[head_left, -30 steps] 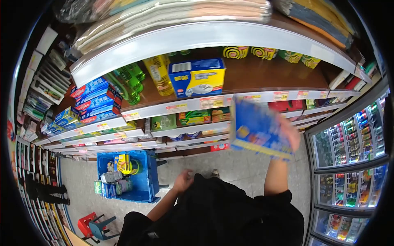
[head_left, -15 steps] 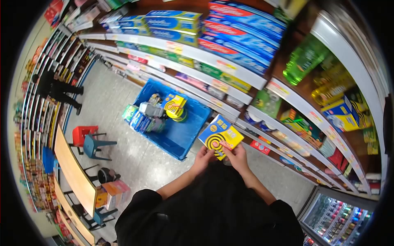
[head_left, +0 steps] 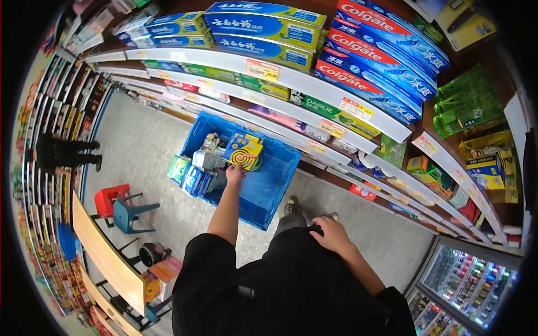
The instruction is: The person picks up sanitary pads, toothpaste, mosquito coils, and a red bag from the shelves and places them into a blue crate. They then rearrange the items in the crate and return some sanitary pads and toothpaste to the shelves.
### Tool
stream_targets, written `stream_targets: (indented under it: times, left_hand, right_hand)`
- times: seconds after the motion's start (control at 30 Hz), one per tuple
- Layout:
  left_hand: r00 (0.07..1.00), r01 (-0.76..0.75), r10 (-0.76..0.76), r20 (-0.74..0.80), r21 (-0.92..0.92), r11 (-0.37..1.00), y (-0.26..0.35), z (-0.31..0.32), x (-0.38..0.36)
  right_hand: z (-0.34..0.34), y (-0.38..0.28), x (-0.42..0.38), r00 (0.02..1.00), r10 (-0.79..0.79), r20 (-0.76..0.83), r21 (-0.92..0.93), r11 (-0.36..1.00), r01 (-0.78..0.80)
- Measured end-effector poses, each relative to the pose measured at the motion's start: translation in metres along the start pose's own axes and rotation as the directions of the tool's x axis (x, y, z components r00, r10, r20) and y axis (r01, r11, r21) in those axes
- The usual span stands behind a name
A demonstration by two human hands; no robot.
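Box seemingly pinched by left hand.

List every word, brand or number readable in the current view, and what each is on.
"Colgate": red-and-blue boxes stacked on the shelf
"冰爽": the same boxes
"云南白药牙膏": blue-and-yellow boxes on that shelf
"DARLIE": green box one shelf lower
Too small or blurred to read: print on the yellow-and-blue box at the left hand, shelf price tags, green bottles' labels.
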State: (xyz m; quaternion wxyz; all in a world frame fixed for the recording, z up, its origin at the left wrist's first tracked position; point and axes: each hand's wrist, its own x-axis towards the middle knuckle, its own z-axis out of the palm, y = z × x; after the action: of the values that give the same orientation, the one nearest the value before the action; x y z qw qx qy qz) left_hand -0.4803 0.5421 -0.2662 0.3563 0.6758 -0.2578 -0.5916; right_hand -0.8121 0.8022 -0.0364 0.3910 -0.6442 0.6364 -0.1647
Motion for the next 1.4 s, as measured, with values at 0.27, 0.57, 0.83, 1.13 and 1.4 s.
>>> stream_targets:
  times: [0.27,0.57,0.83,1.13,1.4]
  left_hand:
    - [0.992,0.125,-0.124,-0.02,0.262,0.957,-0.045,0.007,0.085]
    - [0.912,-0.34,0.33,-0.243,0.001,0.94,-0.083,-0.01,0.1]
    - [0.882,-0.471,0.45,0.141,0.288,0.834,-0.079,0.112,-0.094]
    - [0.618,-0.717,0.203,0.759,0.439,0.542,-0.122,0.234,-0.288]
    - [0.569,-0.787,0.086,0.818,0.511,0.346,-0.109,0.277,-0.325]
  right_hand:
    - [-0.016,0.004,-0.029,0.95,0.216,-0.225,0.076,0.976,-0.204]
    - [-0.053,0.036,-0.049,0.864,0.082,-0.497,-0.028,0.994,-0.11]
    - [-0.264,0.062,-0.106,-0.031,-0.547,-0.836,-0.53,0.821,-0.212]
    - [-0.443,0.075,-0.162,0.573,-0.138,-0.808,0.136,0.902,0.41]
    - [-0.456,0.123,-0.187,0.332,-0.202,-0.922,-0.106,0.953,0.285]
